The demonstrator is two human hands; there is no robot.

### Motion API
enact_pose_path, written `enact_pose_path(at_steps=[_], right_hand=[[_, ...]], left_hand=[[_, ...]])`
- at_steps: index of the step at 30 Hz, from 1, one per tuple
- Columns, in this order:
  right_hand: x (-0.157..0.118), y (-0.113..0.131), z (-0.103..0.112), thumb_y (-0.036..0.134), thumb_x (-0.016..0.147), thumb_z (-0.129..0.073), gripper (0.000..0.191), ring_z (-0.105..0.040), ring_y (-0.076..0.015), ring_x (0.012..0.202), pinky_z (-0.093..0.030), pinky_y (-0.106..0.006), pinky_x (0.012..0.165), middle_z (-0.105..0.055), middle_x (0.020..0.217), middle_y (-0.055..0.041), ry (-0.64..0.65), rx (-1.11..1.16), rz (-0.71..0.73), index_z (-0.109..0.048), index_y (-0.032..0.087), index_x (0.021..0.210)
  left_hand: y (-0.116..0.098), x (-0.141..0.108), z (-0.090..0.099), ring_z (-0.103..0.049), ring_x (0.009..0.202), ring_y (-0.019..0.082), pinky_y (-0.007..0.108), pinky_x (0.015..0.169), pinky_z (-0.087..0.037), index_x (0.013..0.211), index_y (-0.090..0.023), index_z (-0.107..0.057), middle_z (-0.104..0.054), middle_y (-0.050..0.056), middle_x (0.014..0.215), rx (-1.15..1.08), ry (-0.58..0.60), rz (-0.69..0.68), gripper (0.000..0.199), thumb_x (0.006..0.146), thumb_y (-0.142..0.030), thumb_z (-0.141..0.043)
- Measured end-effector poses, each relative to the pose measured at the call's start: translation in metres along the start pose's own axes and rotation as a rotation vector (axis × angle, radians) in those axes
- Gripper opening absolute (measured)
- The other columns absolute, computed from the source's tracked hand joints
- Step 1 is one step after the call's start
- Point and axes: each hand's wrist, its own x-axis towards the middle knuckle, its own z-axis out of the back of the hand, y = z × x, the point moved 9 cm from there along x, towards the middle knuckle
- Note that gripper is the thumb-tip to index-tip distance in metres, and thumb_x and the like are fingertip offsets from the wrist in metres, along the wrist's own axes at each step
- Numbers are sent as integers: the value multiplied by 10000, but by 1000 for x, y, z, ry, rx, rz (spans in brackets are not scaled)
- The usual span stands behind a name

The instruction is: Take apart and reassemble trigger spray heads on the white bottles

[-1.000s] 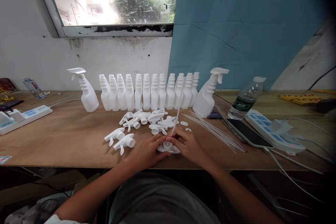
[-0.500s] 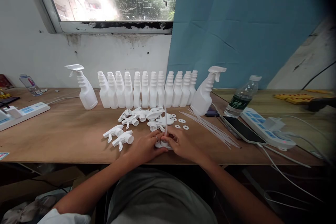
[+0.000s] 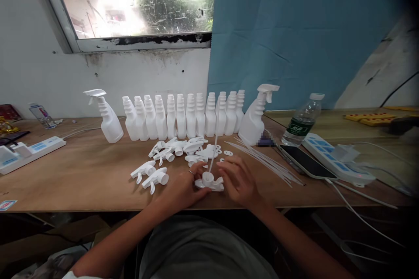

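Observation:
A white trigger sprayer head (image 3: 209,183) lies on the table edge in front of me, its round collar facing up. From the collar a thin white dip tube (image 3: 214,150) rises, leaning to the right. My left hand (image 3: 185,187) grips the sprayer head from its left side, thumb in front and fingers behind. My right hand (image 3: 240,181) is just right of the sprayer head, its fingers curved and apart, with nothing seen in them. Behind lie several loose sprayer heads (image 3: 155,179) and small white ring washers (image 3: 228,153). Several loose tubes (image 3: 266,161) lie to the right.
A row of open white bottles (image 3: 180,117) stands at the back, between two bottles with sprayers (image 3: 111,124) (image 3: 252,122). At right are a water bottle (image 3: 300,124), a phone (image 3: 306,161) and a power strip (image 3: 340,163); another power strip (image 3: 36,150) is at left.
My right hand has let go of the sprayer collar and moved right, its fingers opening. The tube now leans right instead of standing upright. My left hand keeps its hold; the view has shifted slightly.

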Motion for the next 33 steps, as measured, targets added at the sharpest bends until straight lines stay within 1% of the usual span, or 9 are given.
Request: enact_pose_path(at_steps=[4,10,17,21,23,25,28,31,33], right_hand=[[0,33,-11,111,918,-485,342,-536,-198,974,-357,-398,880,-688,1073,-40,162,-320,352,-600,249,1208],[8,42,-8,148,971,-468,244,-567,-184,976,-353,-377,796,-712,1103,-48,301,-358,395,-616,166,1165],[6,39,16,84,907,-530,221,-607,-199,907,-411,-371,743,-718,1044,-98,177,-380,409,-600,124,1113],[4,42,25,49,856,-522,227,-614,-214,886,-440,-380,715,-704,996,-122,93,-320,417,-583,116,1063],[2,46,30,34,832,-510,214,-615,-210,870,-449,-380,704,-689,962,-119,46,-286,439,-575,122,1016],[2,47,35,29,814,-503,207,-611,-196,847,-457,-371,688,-672,948,-99,0,-272,443,-560,149,973],[3,45,41,59,810,-505,184,-602,-176,809,-468,-356,657,-646,953,-72,-52,-257,417,-529,195,933],[3,43,45,81,805,-534,155,-592,-174,768,-471,-354,630,-623,935,-69,-94,-246,391,-509,203,897],[2,41,45,91,803,-560,142,-586,-174,747,-471,-356,621,-610,920,-70,-105,-239,372,-503,198,878]], left_hand=[[-5,0,4,-604,704,130,262,653,-488,1373,-247,-364,-686,18,1039,-101,0,7,646,800,-310,-655],[-21,-1,15,-515,580,90,244,595,-455,1347,-253,-381,-697,0,992,-139,57,-8,651,784,-342,-695],[-61,22,53,-562,667,100,239,645,-467,1285,-231,-475,-701,9,929,-75,147,-255,424,898,-379,-570],[-65,59,100,-591,672,111,249,636,-478,1205,-222,-564,-687,8,857,221,-14,-323,359,909,-423,-543],[-51,74,138,-602,691,125,263,636,-489,1169,-212,-599,-684,27,891,387,-206,-292,331,920,-415,-520],[-26,75,187,-614,805,167,299,695,-505,1098,-185,-632,-671,66,972,522,-512,-252,287,902,-373,-539],[36,59,249,-573,1047,236,359,862,-500,1159,-145,-584,-597,126,1158,536,-897,-167,337,845,-266,-575],[115,46,281,-519,1163,277,385,916,-492,1288,-120,-478,-501,168,1287,426,-1046,12,561,756,-212,-631],[158,43,285,-491,1214,293,408,1030,-425,1320,-99,-440,-473,186,1329,364,-1040,140,672,696,-189,-671]])
